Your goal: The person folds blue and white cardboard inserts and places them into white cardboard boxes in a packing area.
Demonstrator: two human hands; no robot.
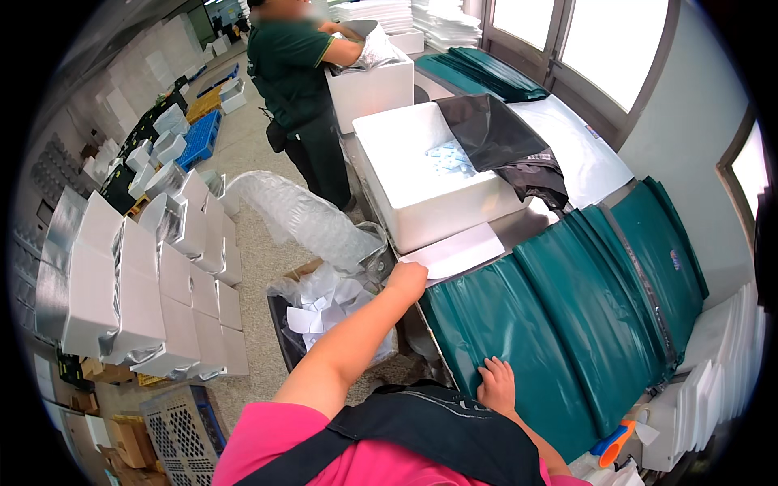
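My left hand point(408, 280) is closed at the left end of a white paper sheet point(465, 250), by the table's edge. Fingers slightly apart, my right hand point(497, 384) rests on a stack of dark green plastic bags point(535, 316) and holds nothing. Just beyond the paper stands a lidless white foam box point(450, 209). Blue-and-white packs point(451, 158) lie inside it. A black plastic liner point(498, 140) hangs over the box's right side. The underside of my left hand is hidden, so its grip shows only in part.
A co-worker point(292, 91) reaches into another foam box point(371, 91) with a silvery liner. Below the table's left edge is a bin point(282, 322) of scrap paper and plastic. Stacked white boxes point(146, 291) stand left; an orange-and-blue tape dispenser point(614, 443) lies lower right.
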